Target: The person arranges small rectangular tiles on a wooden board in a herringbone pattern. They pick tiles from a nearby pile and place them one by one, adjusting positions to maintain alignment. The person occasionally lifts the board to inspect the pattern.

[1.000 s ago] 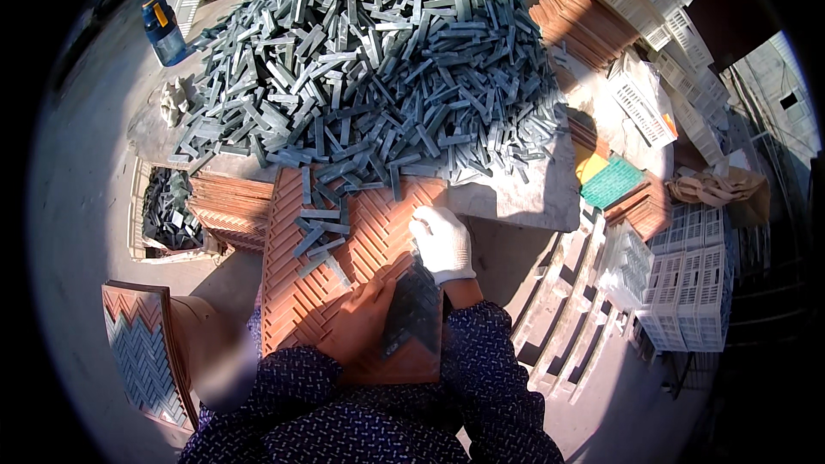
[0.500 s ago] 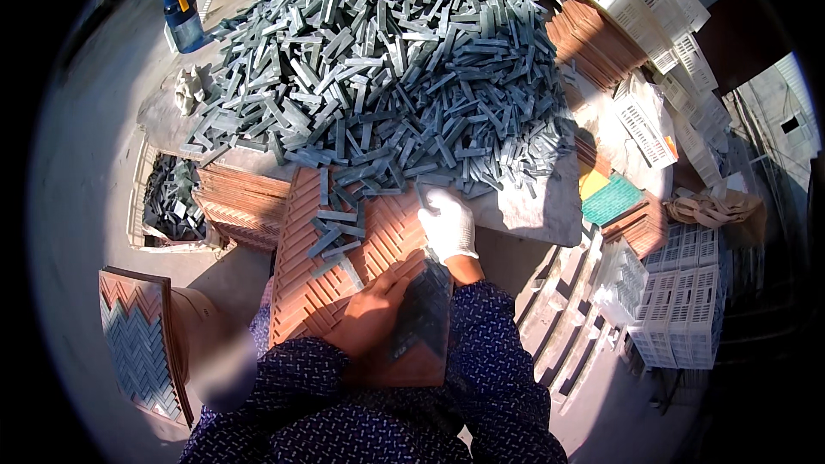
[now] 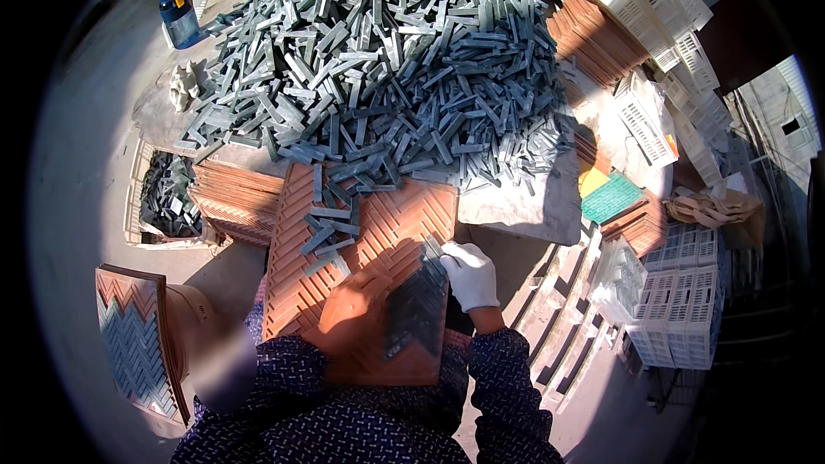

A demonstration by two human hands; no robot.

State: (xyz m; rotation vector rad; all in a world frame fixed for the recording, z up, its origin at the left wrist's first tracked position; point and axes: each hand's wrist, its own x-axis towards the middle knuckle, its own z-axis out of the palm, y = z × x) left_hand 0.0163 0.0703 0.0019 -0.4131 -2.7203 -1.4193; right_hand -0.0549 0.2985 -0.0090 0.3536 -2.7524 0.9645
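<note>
At the far left a patterned panel [image 3: 137, 344], grey zigzag below an orange top, stands tilted, with a pale crate [image 3: 133, 215] of dark pieces farther off and a stack of orange boards [image 3: 232, 198] just right of that crate. Next comes the orange grooved tray [image 3: 395, 215], in front of the person's body, its long axis running away toward the grey heap [image 3: 378, 60] on the counter [image 3: 524, 210]. Loose grey strips [image 3: 333, 225] lie on its upper left, some reaching toward the heap. The bare left hand [image 3: 351, 314] rests over the tray's lower middle; whether its shaded fingers hold anything, I cannot tell. Just right of it, between the two hands, the laid strips [image 3: 421, 309] form a dark, shadowed herringbone patch, longer up the tray than across, with bare orange beneath its lower end. The white-gloved right hand [image 3: 471, 275] is at the tray's right edge, apart from the left, its fingertips at the patch's upper right and nearer that end; whether they pinch a strip cannot be made out. Farther right stand a slatted pallet [image 3: 559, 318] and white crates [image 3: 675, 318].
</note>
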